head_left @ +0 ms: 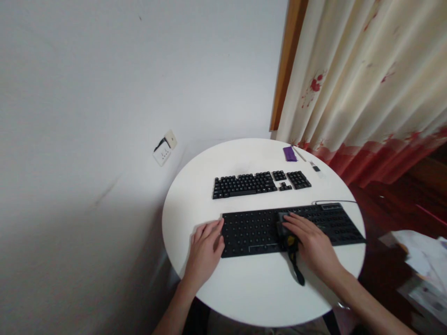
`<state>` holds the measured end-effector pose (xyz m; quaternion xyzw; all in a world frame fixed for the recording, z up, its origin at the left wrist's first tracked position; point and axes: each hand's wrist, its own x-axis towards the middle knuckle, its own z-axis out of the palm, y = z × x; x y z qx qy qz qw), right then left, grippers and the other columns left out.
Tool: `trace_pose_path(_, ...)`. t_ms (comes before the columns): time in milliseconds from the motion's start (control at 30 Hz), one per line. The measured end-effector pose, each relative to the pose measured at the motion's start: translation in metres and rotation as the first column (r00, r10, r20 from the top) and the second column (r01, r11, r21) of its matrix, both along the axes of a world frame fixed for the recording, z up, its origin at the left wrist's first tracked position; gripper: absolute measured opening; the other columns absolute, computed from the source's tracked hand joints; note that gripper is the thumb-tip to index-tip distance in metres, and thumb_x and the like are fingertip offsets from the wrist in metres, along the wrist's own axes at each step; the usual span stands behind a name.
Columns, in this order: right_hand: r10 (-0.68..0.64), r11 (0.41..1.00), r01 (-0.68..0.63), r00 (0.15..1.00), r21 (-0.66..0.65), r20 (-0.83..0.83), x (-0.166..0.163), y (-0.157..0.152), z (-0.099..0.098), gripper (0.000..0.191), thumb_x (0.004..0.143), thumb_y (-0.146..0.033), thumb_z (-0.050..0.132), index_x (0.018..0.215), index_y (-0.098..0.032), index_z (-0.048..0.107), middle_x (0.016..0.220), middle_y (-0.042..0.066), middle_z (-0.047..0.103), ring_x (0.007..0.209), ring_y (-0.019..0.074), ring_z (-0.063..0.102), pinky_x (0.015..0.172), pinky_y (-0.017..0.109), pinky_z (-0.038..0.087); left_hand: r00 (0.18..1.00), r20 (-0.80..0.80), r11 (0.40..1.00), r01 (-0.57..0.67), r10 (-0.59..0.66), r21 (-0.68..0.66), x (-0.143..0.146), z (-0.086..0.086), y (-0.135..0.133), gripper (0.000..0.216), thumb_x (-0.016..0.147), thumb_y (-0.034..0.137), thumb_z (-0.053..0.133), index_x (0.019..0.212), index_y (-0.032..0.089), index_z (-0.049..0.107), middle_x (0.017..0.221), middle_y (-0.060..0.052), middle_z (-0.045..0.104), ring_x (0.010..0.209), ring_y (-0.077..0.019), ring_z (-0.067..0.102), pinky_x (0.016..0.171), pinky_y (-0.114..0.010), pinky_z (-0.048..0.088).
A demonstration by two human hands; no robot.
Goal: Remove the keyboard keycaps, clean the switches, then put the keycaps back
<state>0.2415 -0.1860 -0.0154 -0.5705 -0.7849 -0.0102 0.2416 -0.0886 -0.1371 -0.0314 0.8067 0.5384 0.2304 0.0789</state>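
A black keyboard with its keycaps off lies across the white round table. At its left end, my left hand holds the edge, with fingertips near the upper corner and thumb against the side. My right hand is closed over a black hand tool with a yellow patch and a dark strap-like tail; its exact kind is not clear. That tool rests on or just above the middle of the keyboard, and its underside is hidden. Behind lie the loose black keycaps, set out in keyboard order.
The white table stands near a wall with a socket. Toward the back right are a purple cloth, a thin stick and a small clear-and-black item. A cable runs off the right edge, near a curtain.
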Motion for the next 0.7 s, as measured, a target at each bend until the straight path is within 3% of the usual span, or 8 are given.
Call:
trace_pose_path(133,-0.188,0.981,0.189,0.982,0.036,-0.01,0.038,-0.002,0.005,0.057,0.073,0.003,0.041,0.12,-0.016,0.067,0.132,0.008,0.064,0.124,0.0262,0.058,0.108,0.049,0.046,1.0,-0.012,1.0,-0.012,0.012,0.005,0.001,0.0,-0.001,0.05,0.094,0.019,0.049,0.143,0.029,0.048,0.133,-0.003,0.06,0.119,-0.0257,0.048,0.099,-0.045,0.043)
trace_pose_path(233,-0.211,0.975,0.215,0.975,0.06,-0.068,0.029,0.001,0.012,0.056,0.075,0.001,0.042,0.122,-0.016,0.066,0.134,0.008,0.062,0.124,0.0251,0.057,0.109,0.046,0.046,1.0,-0.025,1.0,-0.011,0.012,0.011,0.002,0.0,-0.001,0.05,0.094,0.019,0.049,0.144,0.029,0.047,0.133,-0.004,0.06,0.119,-0.026,0.048,0.098,-0.046,0.043)
trace_pose_path(367,-0.047,0.997,0.055,0.991,0.059,-0.126,-0.026,0.008,0.014,0.059,0.073,0.004,0.042,0.125,-0.015,0.065,0.136,0.008,0.061,0.128,0.0238,0.054,0.112,0.046,0.043,0.999,-0.037,1.0,-0.012,0.013,0.023,0.002,-0.003,0.0,0.049,0.095,0.02,0.048,0.143,0.029,0.048,0.133,-0.004,0.06,0.119,-0.0261,0.048,0.097,-0.045,0.043)
trace_pose_path(500,0.184,0.983,-0.183,0.979,0.016,-0.086,-0.074,0.012,-0.001,0.066,0.067,0.008,0.044,0.125,-0.015,0.065,0.136,0.008,0.061,0.13,0.0245,0.052,0.112,0.047,0.042,0.999,-0.045,0.999,-0.01,0.012,0.037,0.001,-0.005,0.001,0.047,0.095,0.02,0.047,0.142,0.027,0.049,0.134,-0.005,0.06,0.119,-0.0258,0.048,0.097,-0.045,0.043)
trace_pose_path(700,0.229,0.973,-0.229,0.972,0.002,-0.055,-0.078,0.007,-0.009,0.073,0.064,0.01,0.046,0.131,-0.016,0.061,0.14,0.009,0.057,0.132,0.0246,0.051,0.113,0.049,0.04,0.999,-0.038,0.998,0.001,0.001,0.069,0.001,-0.007,0.0,0.046,0.095,0.021,0.048,0.14,0.027,0.051,0.133,-0.005,0.06,0.118,-0.0262,0.05,0.098,-0.046,0.043)
